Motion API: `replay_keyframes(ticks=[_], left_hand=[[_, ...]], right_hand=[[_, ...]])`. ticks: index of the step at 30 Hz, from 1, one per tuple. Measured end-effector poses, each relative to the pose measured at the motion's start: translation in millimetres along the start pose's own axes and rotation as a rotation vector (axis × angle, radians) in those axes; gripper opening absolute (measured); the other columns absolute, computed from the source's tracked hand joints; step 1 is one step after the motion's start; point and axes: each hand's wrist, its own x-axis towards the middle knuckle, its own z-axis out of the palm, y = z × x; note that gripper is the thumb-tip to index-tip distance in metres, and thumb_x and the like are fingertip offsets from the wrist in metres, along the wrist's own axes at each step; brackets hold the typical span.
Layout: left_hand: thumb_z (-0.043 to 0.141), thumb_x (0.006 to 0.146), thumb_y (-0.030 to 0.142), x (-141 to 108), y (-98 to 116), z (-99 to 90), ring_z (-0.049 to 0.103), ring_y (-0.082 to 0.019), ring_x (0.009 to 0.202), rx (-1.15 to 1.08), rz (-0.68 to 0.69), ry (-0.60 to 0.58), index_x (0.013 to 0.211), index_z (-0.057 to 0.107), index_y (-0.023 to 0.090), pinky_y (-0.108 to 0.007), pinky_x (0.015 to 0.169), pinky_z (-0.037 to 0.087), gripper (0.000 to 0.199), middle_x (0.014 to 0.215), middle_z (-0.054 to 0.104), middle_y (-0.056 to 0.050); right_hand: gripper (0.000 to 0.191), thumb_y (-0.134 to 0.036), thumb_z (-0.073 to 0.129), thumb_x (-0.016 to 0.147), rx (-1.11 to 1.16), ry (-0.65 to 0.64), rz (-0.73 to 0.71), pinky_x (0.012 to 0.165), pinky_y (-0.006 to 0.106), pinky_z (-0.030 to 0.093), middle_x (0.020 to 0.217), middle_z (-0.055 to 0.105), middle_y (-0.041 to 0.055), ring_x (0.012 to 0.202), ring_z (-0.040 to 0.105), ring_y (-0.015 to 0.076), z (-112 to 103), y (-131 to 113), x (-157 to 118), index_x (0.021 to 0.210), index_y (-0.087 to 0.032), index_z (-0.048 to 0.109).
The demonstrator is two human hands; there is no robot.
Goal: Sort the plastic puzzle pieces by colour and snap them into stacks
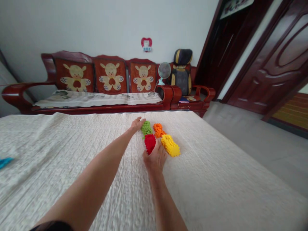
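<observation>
My left hand point(138, 124) lies at the far left end of a stack of green notched plastic building pieces point(147, 128), its fingers stretched out against it. Just nearer to me is a red stack of similar pieces point(150, 143), which seems to touch the green one. My right hand point(156, 158) is around the near end of the red stack, thumb on the left and fingers on the right. Right of that hand lies a yellow stack point(170, 145), close to its fingertips. Orange pieces point(158, 130) sit behind the yellow ones in a looser pile.
A cream textured cover point(207, 179) spreads over the wide surface under my hands. At the far left edge lies a blue piece point(5, 162). Beyond stand a wooden sofa point(168, 96) with bear cushions point(111, 76), a small fan point(164, 71) and a chair with a massage cushion point(182, 77).
</observation>
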Motion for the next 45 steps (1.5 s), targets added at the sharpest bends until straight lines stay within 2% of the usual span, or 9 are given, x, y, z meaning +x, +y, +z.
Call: replay_keyframes(ticks=[4,10,18,25,29,33,36,39,45], left_hand=[[0.071,0.080,0.042,4,0,12.8,0.069,-0.021,0.103,-0.061,-0.080,-0.118,0.122,0.068,0.019,-0.029,0.093,0.052,0.048,0.108,0.076,-0.007],[0.070,0.077,0.034,-28,2,2.6,0.067,-0.019,0.093,-0.174,-0.037,-0.279,0.117,0.071,0.017,-0.027,0.085,0.053,0.044,0.098,0.075,-0.003],[0.069,0.076,0.020,-54,-2,-14.6,0.064,-0.017,0.089,-0.250,-0.020,-0.184,0.122,0.067,0.017,-0.028,0.087,0.052,0.046,0.093,0.071,-0.001],[0.066,0.080,0.021,-74,-5,-18.1,0.064,-0.015,0.082,-0.361,-0.174,-0.093,0.128,0.063,0.018,-0.027,0.082,0.053,0.048,0.091,0.072,-0.001],[0.064,0.081,0.020,-88,-14,-36.3,0.065,-0.015,0.080,-0.388,-0.243,-0.027,0.129,0.062,0.018,-0.027,0.081,0.053,0.048,0.092,0.072,-0.002],[0.064,0.080,0.019,-110,-36,-78.9,0.066,-0.015,0.086,-0.325,-0.278,0.083,0.130,0.062,0.018,-0.027,0.084,0.053,0.049,0.097,0.074,-0.003],[0.066,0.080,0.022,-126,-61,-126.3,0.067,-0.017,0.089,-0.261,-0.310,0.179,0.130,0.063,0.021,-0.028,0.086,0.053,0.050,0.098,0.074,-0.003],[0.065,0.079,0.024,-142,-91,-188.9,0.067,-0.018,0.094,-0.193,-0.350,0.291,0.130,0.063,0.022,-0.029,0.088,0.053,0.051,0.100,0.075,-0.003],[0.065,0.080,0.027,-187,-152,-337.6,0.067,-0.019,0.093,-0.050,-0.467,0.549,0.130,0.064,0.023,-0.031,0.088,0.053,0.050,0.101,0.074,-0.005]], right_hand=[[0.070,-0.024,0.059,0.075,-0.004,0.002,0.013,0.098,0.048,0.038,0.133,0.058,0.0220,0.118,0.053,0.0361,4,-1,-1,0.142,-0.009,0.045],[0.069,-0.024,0.062,0.076,0.040,-0.013,0.040,0.097,0.047,0.038,0.130,0.061,0.0199,0.118,0.054,0.0354,-3,-7,1,0.142,-0.010,0.045],[0.071,-0.023,0.065,0.078,0.031,-0.053,-0.026,0.090,0.041,0.043,0.117,0.066,0.0168,0.108,0.061,0.0314,0,-6,3,0.144,-0.013,0.042],[0.066,-0.022,0.064,0.079,0.041,-0.059,-0.074,0.086,0.037,0.044,0.113,0.067,0.0152,0.103,0.063,0.0289,2,-11,2,0.141,-0.014,0.043],[0.067,-0.024,0.064,0.078,0.072,-0.134,-0.118,0.086,0.037,0.046,0.111,0.068,0.0140,0.102,0.064,0.0284,2,-22,-6,0.142,-0.015,0.044],[0.066,-0.028,0.064,0.077,0.164,-0.219,-0.229,0.088,0.038,0.047,0.113,0.068,0.0133,0.103,0.064,0.0280,10,-45,-27,0.140,-0.016,0.046],[0.066,-0.031,0.063,0.076,0.236,-0.288,-0.298,0.086,0.039,0.049,0.115,0.069,0.0125,0.101,0.066,0.0284,28,-76,-45,0.139,-0.018,0.047],[0.068,-0.034,0.063,0.076,0.323,-0.346,-0.387,0.086,0.041,0.050,0.117,0.068,0.0153,0.101,0.066,0.0303,55,-123,-69,0.139,-0.016,0.047],[0.068,-0.033,0.063,0.076,0.529,-0.466,-0.572,0.090,0.042,0.051,0.120,0.068,0.0179,0.104,0.066,0.0303,115,-241,-134,0.139,-0.012,0.046]])
